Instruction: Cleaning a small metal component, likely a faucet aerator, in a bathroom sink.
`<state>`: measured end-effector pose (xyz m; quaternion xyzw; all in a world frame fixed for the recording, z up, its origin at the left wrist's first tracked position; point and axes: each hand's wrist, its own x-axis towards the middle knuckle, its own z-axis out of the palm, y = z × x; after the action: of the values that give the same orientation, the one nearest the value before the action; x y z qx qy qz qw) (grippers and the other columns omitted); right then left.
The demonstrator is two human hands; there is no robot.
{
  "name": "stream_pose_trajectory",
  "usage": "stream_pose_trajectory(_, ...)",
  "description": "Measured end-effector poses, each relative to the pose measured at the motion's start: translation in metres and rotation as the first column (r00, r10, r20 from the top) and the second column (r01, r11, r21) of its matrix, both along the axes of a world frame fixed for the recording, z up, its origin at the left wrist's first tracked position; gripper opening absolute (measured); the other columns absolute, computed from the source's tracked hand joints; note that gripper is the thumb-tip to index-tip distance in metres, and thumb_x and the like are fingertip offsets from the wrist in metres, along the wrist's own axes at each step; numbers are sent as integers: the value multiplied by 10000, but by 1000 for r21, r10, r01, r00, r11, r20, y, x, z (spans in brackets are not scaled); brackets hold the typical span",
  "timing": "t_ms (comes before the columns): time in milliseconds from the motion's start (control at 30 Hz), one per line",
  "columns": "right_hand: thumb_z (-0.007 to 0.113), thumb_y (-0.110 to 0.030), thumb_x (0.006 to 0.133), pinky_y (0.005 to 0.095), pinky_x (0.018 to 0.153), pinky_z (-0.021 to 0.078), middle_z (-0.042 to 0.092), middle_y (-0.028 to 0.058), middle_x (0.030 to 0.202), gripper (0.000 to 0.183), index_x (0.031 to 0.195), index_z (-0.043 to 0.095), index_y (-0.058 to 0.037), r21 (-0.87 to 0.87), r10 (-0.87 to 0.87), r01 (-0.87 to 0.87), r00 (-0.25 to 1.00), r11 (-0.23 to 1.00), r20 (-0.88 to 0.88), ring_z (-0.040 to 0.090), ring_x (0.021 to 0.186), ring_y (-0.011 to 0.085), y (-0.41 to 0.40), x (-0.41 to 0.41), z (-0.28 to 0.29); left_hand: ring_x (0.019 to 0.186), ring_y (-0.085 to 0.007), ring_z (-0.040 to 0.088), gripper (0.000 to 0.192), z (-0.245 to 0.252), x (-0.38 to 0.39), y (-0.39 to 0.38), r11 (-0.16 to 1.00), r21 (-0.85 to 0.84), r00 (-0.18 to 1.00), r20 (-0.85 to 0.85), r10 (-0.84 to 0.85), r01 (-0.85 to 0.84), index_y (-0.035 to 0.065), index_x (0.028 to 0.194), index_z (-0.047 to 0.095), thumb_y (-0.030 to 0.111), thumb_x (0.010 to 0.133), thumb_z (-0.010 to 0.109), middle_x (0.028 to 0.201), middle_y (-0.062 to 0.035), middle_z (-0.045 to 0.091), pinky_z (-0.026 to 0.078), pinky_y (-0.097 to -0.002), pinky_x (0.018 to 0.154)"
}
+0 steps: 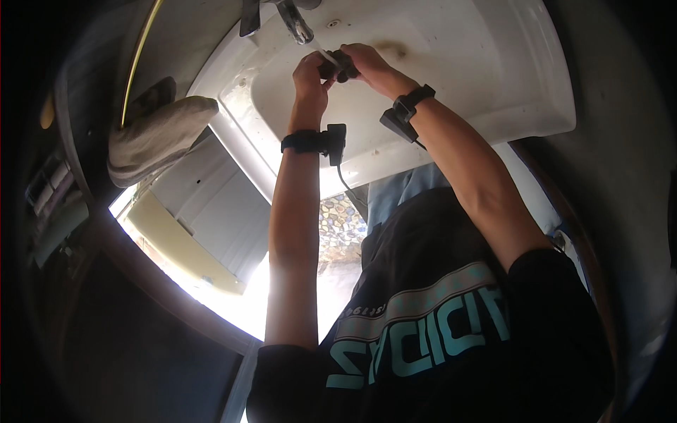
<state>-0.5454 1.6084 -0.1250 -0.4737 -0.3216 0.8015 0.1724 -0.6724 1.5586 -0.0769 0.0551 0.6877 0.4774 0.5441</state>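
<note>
Under the running stream of a chrome faucet (296, 26), both my hands grip a dark, lumpy object (342, 66); what it is I cannot tell. My left hand (309, 76) holds its left side and my right hand (370, 63) its right side, with some fingers hidden behind it. Water falls from the spout onto the object. Below my hands lies the white basin of a washbasin (449, 79), with a brown stain beyond my right hand. Each wrist wears a black strap with a small black box and a cable.
A grey-brown cloth (164, 135) hangs left of the washbasin, beside a thin yellow rod or hose (138, 58). Farther down on the left is a pale yellow and grey panelled item (185, 227). Pebble-patterned flooring (341, 222) shows below the basin's near edge.
</note>
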Motion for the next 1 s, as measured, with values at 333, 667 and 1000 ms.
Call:
stream_pose_trajectory(333, 430, -253, 982, 291, 690, 480, 617, 42, 805, 303, 1051, 596, -9, 55, 126, -116, 967, 992, -220, 577, 715, 137, -1, 1, 2, 679, -185, 563, 281, -18, -1, 5, 959, -243, 911, -347, -225, 144, 45, 831, 598, 298, 893, 491, 761, -84, 605, 461, -344, 638)
stream_pose_trajectory(667, 423, -282, 963, 543, 686, 473, 633, 256, 806, 266, 979, 481, -23, 426, 0, -116, 965, 897, 263, 603, 766, 466, -68, 21, 43, 532, -197, 537, 430, -8, 30, -11, 912, -349, 908, -272, -319, 216, -5, 768, 568, 366, 944, 440, 653, -105, 576, 410, -345, 474)
stream_pose_trajectory(1000, 468, -238, 908, 386, 492, 440, 573, 149, 620, 307, 711, 550, -17, -11, 124, -123, 989, 992, 86, 560, 528, 258, -43, 63, -33, 400, -139, 426, 478, -8, 96, -33, 899, -248, 918, -74, -389, 361, 20, 723, 516, 367, 986, 320, 541, -54, 480, 317, -295, 364)
